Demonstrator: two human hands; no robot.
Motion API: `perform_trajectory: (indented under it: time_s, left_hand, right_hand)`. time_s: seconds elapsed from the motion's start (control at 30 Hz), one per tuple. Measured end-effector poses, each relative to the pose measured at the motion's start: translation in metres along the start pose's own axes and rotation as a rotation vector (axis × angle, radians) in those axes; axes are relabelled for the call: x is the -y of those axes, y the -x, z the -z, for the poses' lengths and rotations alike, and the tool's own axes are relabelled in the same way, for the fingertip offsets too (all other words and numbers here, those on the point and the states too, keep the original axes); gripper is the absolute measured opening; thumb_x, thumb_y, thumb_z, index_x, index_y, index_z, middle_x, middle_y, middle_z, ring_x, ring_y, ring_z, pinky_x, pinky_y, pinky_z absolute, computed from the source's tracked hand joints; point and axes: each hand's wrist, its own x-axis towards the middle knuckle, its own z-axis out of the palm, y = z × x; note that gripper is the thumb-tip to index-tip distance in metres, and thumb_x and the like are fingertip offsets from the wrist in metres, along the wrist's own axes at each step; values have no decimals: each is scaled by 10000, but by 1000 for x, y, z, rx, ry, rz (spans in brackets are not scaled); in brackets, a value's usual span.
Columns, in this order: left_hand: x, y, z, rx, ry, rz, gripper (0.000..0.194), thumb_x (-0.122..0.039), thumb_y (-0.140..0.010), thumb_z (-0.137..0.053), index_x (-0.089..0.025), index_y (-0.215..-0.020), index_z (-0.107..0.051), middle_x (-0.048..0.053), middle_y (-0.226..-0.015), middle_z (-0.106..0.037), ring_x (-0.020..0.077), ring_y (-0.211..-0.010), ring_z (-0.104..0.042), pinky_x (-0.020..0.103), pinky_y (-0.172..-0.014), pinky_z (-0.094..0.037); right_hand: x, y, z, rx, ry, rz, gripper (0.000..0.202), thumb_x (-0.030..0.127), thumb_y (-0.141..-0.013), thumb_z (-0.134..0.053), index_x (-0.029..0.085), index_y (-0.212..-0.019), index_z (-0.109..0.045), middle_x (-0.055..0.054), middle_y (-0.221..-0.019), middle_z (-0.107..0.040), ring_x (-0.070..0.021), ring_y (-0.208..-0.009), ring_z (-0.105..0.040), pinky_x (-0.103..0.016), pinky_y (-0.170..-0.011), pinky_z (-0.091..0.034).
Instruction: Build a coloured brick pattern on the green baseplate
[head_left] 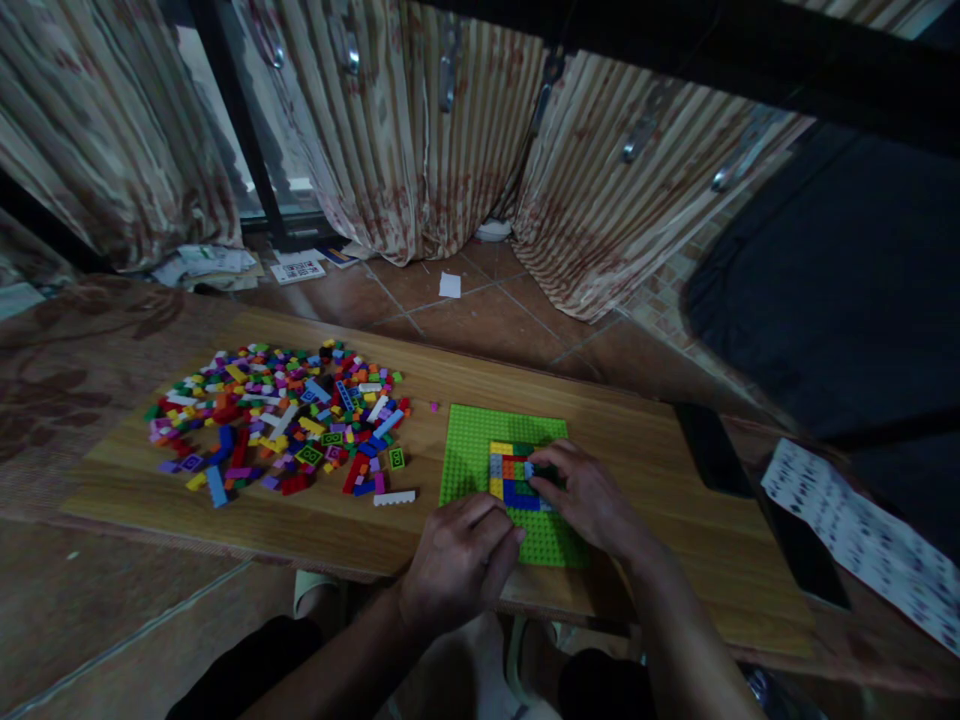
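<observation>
A bright green baseplate (466, 440) lies on the wooden board, with a block of colourful toy bricks (517, 490) in yellow, blue, red, orange and green on its middle. My right hand (592, 498) comes in over the right side of the plate. Its thumb and index finger close around a small light blue brick (529, 470) at the block's right part. My left hand (463, 553) rests at the near left edge of the plate, fingers curled together. Whatever may be inside them is hidden.
A wide pile of loose bricks (285, 420) covers the board's left part. One white brick (395, 498) and a tiny pink brick (433, 407) lie apart from it. On the right are a black phone (712, 450) and a printed sheet (862, 540). Striped curtains (420, 140) hang behind.
</observation>
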Motion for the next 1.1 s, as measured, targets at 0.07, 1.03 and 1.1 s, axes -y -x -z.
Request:
perform_trajectory:
  time_s: [0.07,1.03,1.1]
  left_hand:
    - [0,0,0,0,4,0,138,-167,-917,-508,-152,-786,-547,17,-763,-587,112,-688,-555,236,-623,-448]
    - [14,-7,-17,237,-312,240,481,-319,-894,-561,-211,-1356,-482,139,-1416,-431,302,-1180,-488,480,-973,-449]
    - [15,-7,-18,245,-333,228,476,-331,-901,-552,-220,-1358,-483,139,-1424,-426,303,-1176,-487,482,-961,-448]
  right_hand:
    - [0,0,1,-11,4,3,146,263,-860,-582,227,-988,-644,-32,-964,-637,-178,-891,-607,-319,-786,-475]
    - [2,6,-4,-80,-9,67,147,249,-895,-567,227,-1026,-631,-52,-1010,-630,-202,-931,-594,-349,-850,-479]
    - [1,6,-4,-76,-11,75,152,253,-899,-566,227,-1032,-633,-54,-1025,-631,-206,-953,-592,-352,-864,-475]
